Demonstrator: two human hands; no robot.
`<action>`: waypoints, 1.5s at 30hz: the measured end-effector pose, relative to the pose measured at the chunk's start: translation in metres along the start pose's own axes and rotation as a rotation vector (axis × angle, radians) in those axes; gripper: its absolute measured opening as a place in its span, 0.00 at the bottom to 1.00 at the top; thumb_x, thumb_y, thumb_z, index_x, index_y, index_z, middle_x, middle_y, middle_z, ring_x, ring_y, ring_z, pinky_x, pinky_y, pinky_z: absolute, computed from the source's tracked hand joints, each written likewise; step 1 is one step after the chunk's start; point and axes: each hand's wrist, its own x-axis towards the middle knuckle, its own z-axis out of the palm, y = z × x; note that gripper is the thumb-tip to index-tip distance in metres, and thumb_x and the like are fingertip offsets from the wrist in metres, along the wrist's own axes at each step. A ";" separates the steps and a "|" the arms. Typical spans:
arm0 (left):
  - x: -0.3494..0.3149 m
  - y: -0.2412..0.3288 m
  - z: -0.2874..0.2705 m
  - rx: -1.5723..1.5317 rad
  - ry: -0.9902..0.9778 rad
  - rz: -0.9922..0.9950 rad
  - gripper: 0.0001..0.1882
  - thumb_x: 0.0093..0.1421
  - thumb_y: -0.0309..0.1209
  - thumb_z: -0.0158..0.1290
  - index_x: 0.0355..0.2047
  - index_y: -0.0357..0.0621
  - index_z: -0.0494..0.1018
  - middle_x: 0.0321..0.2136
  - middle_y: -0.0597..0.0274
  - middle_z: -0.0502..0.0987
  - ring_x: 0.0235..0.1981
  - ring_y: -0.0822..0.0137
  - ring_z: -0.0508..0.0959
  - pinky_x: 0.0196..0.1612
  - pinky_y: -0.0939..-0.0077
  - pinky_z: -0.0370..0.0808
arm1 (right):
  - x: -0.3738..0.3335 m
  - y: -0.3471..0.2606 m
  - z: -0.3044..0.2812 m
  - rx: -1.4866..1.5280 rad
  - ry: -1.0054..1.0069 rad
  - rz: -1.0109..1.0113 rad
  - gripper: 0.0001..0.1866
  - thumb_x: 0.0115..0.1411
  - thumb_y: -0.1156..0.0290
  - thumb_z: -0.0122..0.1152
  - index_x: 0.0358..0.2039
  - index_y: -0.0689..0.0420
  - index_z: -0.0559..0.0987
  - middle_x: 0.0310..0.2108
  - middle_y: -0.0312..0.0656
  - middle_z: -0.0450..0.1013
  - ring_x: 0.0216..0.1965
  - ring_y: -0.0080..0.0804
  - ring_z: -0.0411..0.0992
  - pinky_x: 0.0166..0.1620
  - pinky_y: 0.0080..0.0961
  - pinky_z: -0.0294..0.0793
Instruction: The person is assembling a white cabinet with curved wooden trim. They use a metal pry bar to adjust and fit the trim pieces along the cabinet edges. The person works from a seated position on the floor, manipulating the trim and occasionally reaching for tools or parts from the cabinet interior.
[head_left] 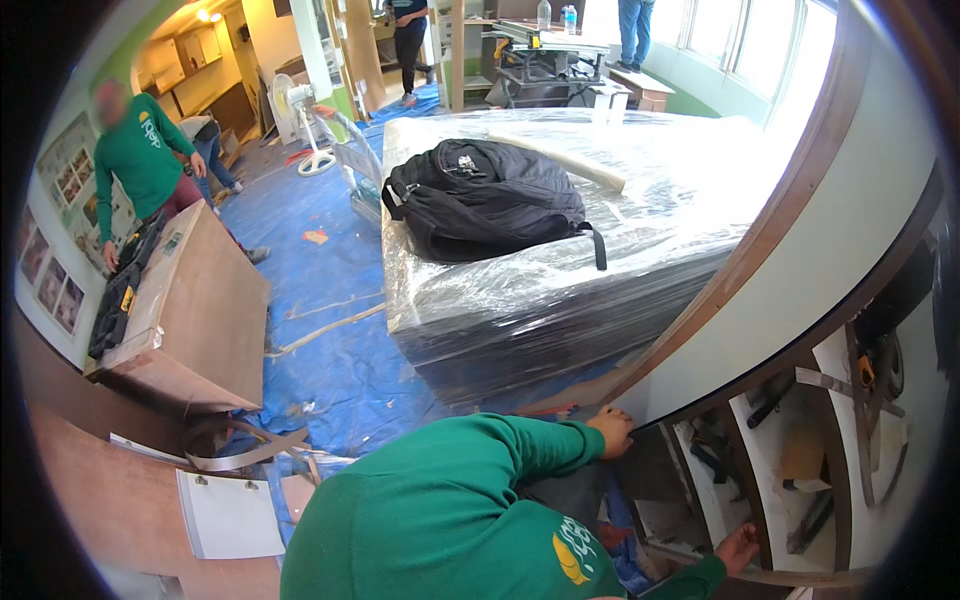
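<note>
My green-sleeved left arm reaches forward, and my left hand [612, 432] is closed at the low end of a curved white panel [790, 270] with a brown edge. Its fingers curl over the corner there. Lower and to the right, my right hand [738, 549] is beside a dark brown divider [743, 465] of the open curved shelf unit. The right fingers are bent together; anything small between them is hidden. Hand tools lie in the compartments, among them a dark-handled one [712, 462] and a long dark one [810, 522]. A tan block [803, 455] sits close by.
Beyond the panel stands a large plastic-wrapped block [520, 330] with a black backpack [490, 200] on it. Blue sheeting [320, 250] covers the floor. On the left, a co-worker in green [150, 145] stands by a wooden cabinet [205, 310]. A white fan [300, 115] is farther back.
</note>
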 end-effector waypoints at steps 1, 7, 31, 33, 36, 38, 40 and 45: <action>-0.001 0.002 0.000 0.003 0.003 0.000 0.20 0.58 0.38 0.53 0.47 0.40 0.75 0.50 0.55 0.75 0.57 0.55 0.69 0.62 0.57 0.59 | -0.009 -0.001 0.006 -0.015 0.001 0.053 0.14 0.74 0.66 0.35 0.34 0.63 0.60 0.34 0.49 0.57 0.37 0.43 0.58 0.43 0.45 0.61; 0.001 -0.001 -0.004 0.053 0.000 -0.010 0.20 0.59 0.40 0.53 0.47 0.40 0.75 0.49 0.55 0.75 0.56 0.55 0.69 0.61 0.57 0.59 | -0.036 0.022 0.022 0.018 0.017 0.063 0.08 0.71 0.72 0.42 0.39 0.66 0.65 0.36 0.48 0.59 0.35 0.37 0.61 0.40 0.34 0.67; 0.005 -0.005 -0.002 0.079 0.008 0.005 0.20 0.59 0.41 0.52 0.46 0.41 0.76 0.48 0.54 0.76 0.54 0.54 0.70 0.60 0.57 0.59 | -0.028 0.030 0.006 -0.006 -0.026 -0.064 0.10 0.72 0.71 0.45 0.35 0.64 0.65 0.35 0.49 0.61 0.41 0.46 0.63 0.49 0.47 0.66; 0.006 -0.005 -0.002 0.084 -0.005 0.003 0.20 0.59 0.41 0.52 0.46 0.40 0.76 0.48 0.54 0.76 0.54 0.54 0.70 0.60 0.57 0.59 | -0.028 0.028 0.006 -0.067 -0.024 -0.081 0.11 0.72 0.71 0.44 0.35 0.65 0.66 0.35 0.50 0.62 0.41 0.46 0.63 0.50 0.47 0.67; 0.007 -0.004 -0.002 0.079 -0.014 0.002 0.20 0.59 0.41 0.52 0.45 0.40 0.76 0.47 0.54 0.76 0.54 0.55 0.70 0.60 0.57 0.59 | -0.027 0.027 0.007 0.022 -0.030 -0.034 0.10 0.71 0.72 0.46 0.35 0.65 0.66 0.36 0.51 0.63 0.42 0.47 0.64 0.51 0.46 0.69; 0.006 -0.005 -0.001 0.055 0.037 0.016 0.19 0.58 0.41 0.53 0.43 0.40 0.77 0.45 0.54 0.76 0.52 0.55 0.71 0.59 0.58 0.59 | -0.026 0.027 0.008 -0.028 -0.014 -0.052 0.09 0.70 0.72 0.47 0.34 0.65 0.66 0.36 0.51 0.62 0.41 0.47 0.64 0.50 0.46 0.68; 0.005 -0.006 0.001 0.047 0.058 0.022 0.19 0.58 0.41 0.53 0.42 0.40 0.77 0.44 0.54 0.76 0.52 0.55 0.71 0.59 0.58 0.59 | -0.025 0.027 0.008 -0.032 -0.024 -0.041 0.09 0.70 0.73 0.47 0.34 0.65 0.66 0.35 0.51 0.62 0.41 0.47 0.64 0.49 0.46 0.68; 0.003 -0.011 0.004 0.024 0.096 0.015 0.18 0.57 0.40 0.53 0.41 0.41 0.78 0.44 0.55 0.77 0.52 0.56 0.71 0.59 0.59 0.59 | -0.027 0.030 0.011 -0.049 -0.054 -0.009 0.08 0.69 0.74 0.49 0.34 0.64 0.65 0.36 0.50 0.60 0.42 0.46 0.62 0.48 0.46 0.65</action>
